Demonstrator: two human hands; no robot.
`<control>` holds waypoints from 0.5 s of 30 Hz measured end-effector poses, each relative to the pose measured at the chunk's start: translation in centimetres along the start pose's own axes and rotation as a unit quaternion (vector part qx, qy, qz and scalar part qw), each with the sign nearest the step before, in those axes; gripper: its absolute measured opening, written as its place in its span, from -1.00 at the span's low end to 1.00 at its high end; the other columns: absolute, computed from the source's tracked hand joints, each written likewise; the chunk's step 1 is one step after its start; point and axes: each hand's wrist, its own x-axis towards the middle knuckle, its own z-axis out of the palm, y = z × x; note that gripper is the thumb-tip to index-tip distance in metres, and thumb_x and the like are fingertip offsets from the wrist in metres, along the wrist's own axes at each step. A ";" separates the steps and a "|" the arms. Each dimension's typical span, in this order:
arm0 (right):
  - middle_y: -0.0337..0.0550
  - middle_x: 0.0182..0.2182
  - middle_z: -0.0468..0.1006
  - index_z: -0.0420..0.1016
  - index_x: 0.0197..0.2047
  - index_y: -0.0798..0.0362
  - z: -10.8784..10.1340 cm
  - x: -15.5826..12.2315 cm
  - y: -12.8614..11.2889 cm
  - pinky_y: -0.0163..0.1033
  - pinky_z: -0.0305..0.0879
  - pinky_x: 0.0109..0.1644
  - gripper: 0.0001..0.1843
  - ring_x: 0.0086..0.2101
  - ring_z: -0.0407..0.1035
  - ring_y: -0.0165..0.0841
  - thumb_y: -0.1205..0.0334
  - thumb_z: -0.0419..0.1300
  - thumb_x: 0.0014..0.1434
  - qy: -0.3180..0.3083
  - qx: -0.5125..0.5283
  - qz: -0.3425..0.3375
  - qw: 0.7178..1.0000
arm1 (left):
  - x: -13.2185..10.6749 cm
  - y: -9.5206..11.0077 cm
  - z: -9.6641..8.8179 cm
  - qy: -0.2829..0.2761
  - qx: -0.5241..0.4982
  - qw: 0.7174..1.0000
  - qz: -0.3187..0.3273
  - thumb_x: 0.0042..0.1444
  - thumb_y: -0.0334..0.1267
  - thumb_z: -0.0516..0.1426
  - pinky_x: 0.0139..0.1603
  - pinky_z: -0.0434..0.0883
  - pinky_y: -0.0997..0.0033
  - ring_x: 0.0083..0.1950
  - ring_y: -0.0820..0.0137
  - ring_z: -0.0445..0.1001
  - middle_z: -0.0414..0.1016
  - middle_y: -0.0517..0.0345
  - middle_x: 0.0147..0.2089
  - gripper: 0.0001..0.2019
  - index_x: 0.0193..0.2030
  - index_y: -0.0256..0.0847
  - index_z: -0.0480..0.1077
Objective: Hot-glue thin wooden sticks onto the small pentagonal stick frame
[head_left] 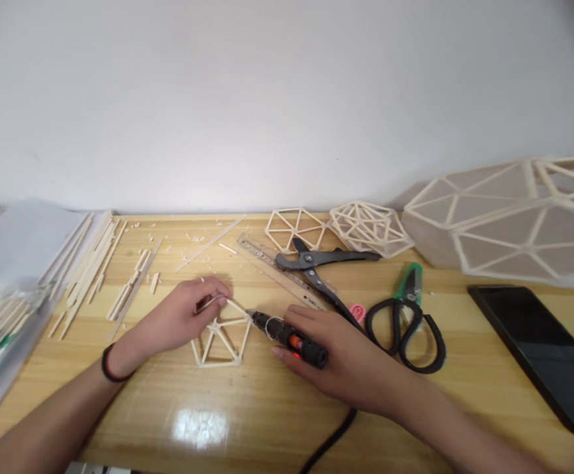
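My left hand (pixel 193 313) pinches a short pale wooden stick (pixel 236 305) between thumb and forefinger, at the upper edge of a small hexagonal stick frame (pixel 216 342). Spokes meet in the middle of this frame. My right hand (pixel 316 352) is wrapped round a slim black glue gun (pixel 282 331) with a red light showing. Its nozzle points left and meets the stick's right end, at a corner of the frame; whether it touches I cannot tell. A black cord (pixel 334 438) runs toward the front edge.
Loose wooden strips (pixel 89 263) and cut pieces lie at left. Behind my hands are a clear ruler (pixel 277 270), black cutters (pixel 311 260) and a finished hexagon (pixel 297 230). Green-and-black scissors (pixel 410 322), a phone (pixel 538 355) and a large covered stick structure (pixel 514 224) occupy the right.
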 end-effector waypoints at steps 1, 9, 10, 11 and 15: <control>-0.18 -0.36 0.43 0.26 -0.35 0.01 0.0 0.0 0.0 -0.23 0.21 -0.26 -0.77 -0.32 0.37 -0.29 0.21 0.19 0.33 0.000 -0.001 -0.001 1.000 | 0.0 0.0 0.0 0.002 0.000 1.000 0.002 0.40 -0.30 0.03 -0.31 0.30 0.50 -0.35 0.46 0.39 0.52 0.17 -0.23 -0.82 -0.14 -0.20 0.47; -0.19 -0.36 0.44 0.29 -0.34 0.01 0.1 0.0 -0.1 -0.24 0.23 -0.27 -0.79 -0.33 0.38 -0.29 0.24 0.21 0.33 0.012 -0.004 -0.014 1.000 | 0.2 0.2 -0.1 0.001 0.005 1.000 0.000 0.39 -0.31 0.04 -0.30 0.33 0.49 -0.32 0.45 0.42 0.54 0.15 -0.23 -0.82 -0.16 -0.22 0.47; -0.19 -0.37 0.44 0.29 -0.34 0.01 0.1 0.0 -0.1 -0.24 0.23 -0.27 -0.79 -0.33 0.39 -0.29 0.25 0.21 0.32 0.015 -0.003 -0.018 1.000 | 0.2 0.2 -0.1 0.003 0.005 1.000 0.003 0.38 -0.31 0.04 -0.28 0.34 0.49 -0.30 0.44 0.44 0.54 0.15 -0.22 -0.82 -0.16 -0.22 0.47; -0.19 -0.37 0.45 0.29 -0.34 0.00 0.1 0.0 -0.1 -0.24 0.23 -0.27 -0.80 -0.33 0.39 -0.29 0.25 0.21 0.32 0.017 -0.002 -0.020 1.000 | 0.2 0.3 -0.1 0.003 0.005 1.000 0.006 0.38 -0.32 0.04 -0.27 0.35 0.48 -0.29 0.44 0.45 0.54 0.14 -0.21 -0.83 -0.16 -0.22 0.47; -0.19 -0.37 0.44 0.30 -0.34 0.01 0.2 0.0 -0.1 -0.23 0.23 -0.27 -0.81 -0.35 0.38 -0.29 0.27 0.21 0.32 0.015 -0.008 -0.018 1.000 | 0.2 0.4 -0.1 0.004 -0.001 1.000 0.003 0.37 -0.32 0.06 -0.29 0.34 0.50 -0.30 0.47 0.44 0.55 0.15 -0.17 -0.84 -0.15 -0.22 0.47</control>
